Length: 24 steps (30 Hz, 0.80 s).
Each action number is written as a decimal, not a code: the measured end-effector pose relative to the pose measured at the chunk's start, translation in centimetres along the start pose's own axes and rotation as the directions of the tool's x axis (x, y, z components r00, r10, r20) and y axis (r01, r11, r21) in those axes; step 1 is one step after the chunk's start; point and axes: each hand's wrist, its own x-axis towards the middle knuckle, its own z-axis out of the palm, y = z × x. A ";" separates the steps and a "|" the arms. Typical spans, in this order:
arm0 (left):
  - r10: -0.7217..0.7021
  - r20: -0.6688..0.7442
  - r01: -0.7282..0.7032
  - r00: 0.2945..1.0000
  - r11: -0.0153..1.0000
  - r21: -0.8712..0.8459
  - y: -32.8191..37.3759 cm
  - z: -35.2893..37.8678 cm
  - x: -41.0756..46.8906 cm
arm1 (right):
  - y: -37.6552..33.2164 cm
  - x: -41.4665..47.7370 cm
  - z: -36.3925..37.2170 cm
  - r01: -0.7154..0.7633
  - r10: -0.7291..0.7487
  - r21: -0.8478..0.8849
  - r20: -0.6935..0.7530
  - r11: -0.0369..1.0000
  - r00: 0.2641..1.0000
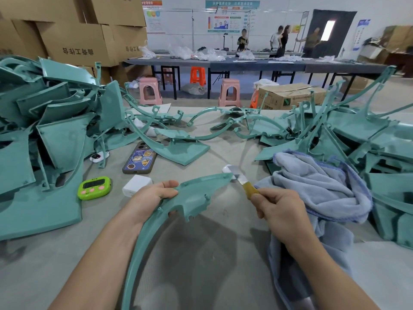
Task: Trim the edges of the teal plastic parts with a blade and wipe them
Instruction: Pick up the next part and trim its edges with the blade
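Note:
My left hand (152, 198) grips a long curved teal plastic part (196, 195) by its wide end, with the thin arc sweeping down toward the bottom of the view. My right hand (274, 204) is closed on the yellow-wrapped handle of a blade (241, 178). The metal tip touches the pointed right end of the held part. A blue-grey cloth (317, 189) lies bunched on the table just right of my right hand, partly under my forearm.
Piles of teal parts fill the left (51, 135) and right (368, 139) of the grey table. A phone (139, 158), green timer (94, 188), white charger (136, 185) and a white earbud case (227, 168) lie near my hands. Pink stools and several people stand beyond.

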 end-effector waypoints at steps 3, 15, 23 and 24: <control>-0.012 0.006 0.012 1.000 1.000 0.001 -0.4 -0.1 -0.2 | 0.6 -0.1 0.0 -0.037 0.038 0.109 -0.004 0.993 0.999; -0.024 0.063 0.025 0.998 1.000 -0.011 0.2 -0.8 0.1 | -0.2 0.2 -0.3 -0.034 0.005 0.364 0.081 0.931 0.997; 0.038 0.114 -0.025 0.993 0.993 -0.114 0.4 -0.6 -1.0 | 0.7 0.7 0.1 -0.131 0.137 0.237 -0.009 0.963 0.991; 0.076 0.130 -0.060 0.989 0.991 -0.122 0.7 -0.6 -1.3 | 0.7 0.6 0.2 -0.124 0.132 0.241 -0.015 0.963 0.991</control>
